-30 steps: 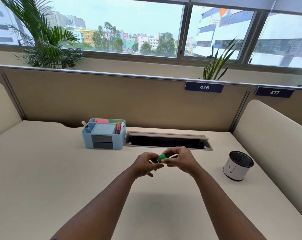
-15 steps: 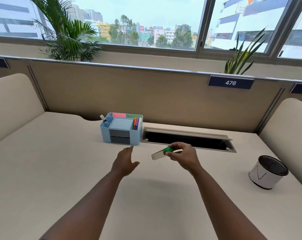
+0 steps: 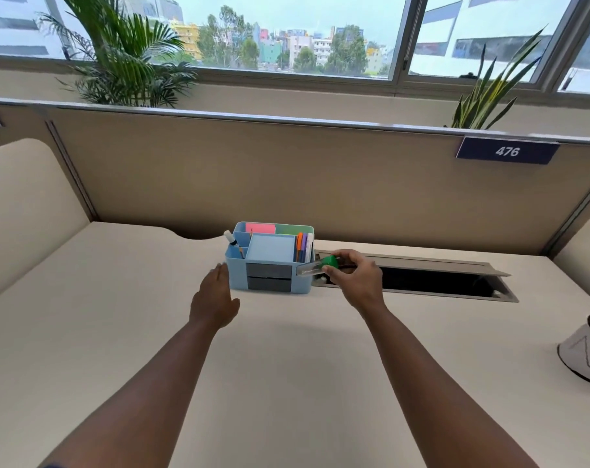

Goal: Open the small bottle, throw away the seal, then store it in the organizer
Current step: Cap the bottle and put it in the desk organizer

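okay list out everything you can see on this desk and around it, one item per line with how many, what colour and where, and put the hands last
Blue plastic desk organizer: one, light blue with grey drawers, at the back centre of the desk.
Pens: several, orange and purple, upright in the organizer's right slot.
Sticky notes: pink and green pads, organizer's back row.
Small clear bottle with green cap: one, held beside the organizer's right end.
Cable slot: one, grey rim, dark inside, right of the organizer.
White cup-shaped bin: one, black mesh top, desk's right edge.
Number plate 476: one, navy, on the beige partition.
Potted plants: two, green, on the window ledge.
Left hand: open, near the organizer's left end.
Right hand: holding the bottle.
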`<state>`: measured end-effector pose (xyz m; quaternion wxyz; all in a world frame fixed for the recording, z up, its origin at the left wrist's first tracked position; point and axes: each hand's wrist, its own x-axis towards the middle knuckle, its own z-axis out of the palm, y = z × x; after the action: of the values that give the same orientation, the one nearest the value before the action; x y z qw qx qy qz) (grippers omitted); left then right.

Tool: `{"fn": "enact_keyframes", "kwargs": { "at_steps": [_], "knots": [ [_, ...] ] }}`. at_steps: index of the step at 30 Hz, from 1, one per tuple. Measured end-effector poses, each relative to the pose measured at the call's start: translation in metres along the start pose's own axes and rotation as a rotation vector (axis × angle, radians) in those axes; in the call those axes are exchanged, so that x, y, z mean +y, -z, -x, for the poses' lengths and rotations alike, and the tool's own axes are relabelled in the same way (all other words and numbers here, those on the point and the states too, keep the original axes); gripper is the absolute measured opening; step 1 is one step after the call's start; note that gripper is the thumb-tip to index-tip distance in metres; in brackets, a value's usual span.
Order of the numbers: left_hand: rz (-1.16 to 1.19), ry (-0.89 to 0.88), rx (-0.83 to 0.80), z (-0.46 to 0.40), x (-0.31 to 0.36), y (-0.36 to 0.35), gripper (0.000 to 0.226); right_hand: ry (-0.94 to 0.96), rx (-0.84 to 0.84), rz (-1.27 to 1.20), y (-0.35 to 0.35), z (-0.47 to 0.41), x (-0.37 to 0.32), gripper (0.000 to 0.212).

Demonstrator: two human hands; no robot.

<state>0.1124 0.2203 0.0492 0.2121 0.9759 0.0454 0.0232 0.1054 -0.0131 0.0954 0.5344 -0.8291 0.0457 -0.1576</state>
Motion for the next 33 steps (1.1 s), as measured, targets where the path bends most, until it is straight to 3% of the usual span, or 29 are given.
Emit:
{"fn": "enact_keyframes", "kwargs": {
  "at_steps": [14,21,28,33],
  "knots": [
    [-0.126,-0.113,0.061,-0.05,-0.025,-0.024,0.072,0.009,0.025,0.001,-0.095,-0.044,-0.013,0.025],
    [-0.203,-0.146,0.156,-0.063,-0.026,-0.03,0.052,0.162,-0.027,0.091,-0.138,-0.053,-0.018,0.027],
    [-0.247,-0.2,0.199,-0.065,-0.03,-0.035,0.057,0.337,-0.25,0.273,-0.162,-0.065,-0.014,0.026],
    [-0.236,-0.21,0.203,-0.065,-0.031,-0.033,0.057,0.344,-0.374,0.377,-0.17,-0.07,-0.013,0.029]
  ]
}}
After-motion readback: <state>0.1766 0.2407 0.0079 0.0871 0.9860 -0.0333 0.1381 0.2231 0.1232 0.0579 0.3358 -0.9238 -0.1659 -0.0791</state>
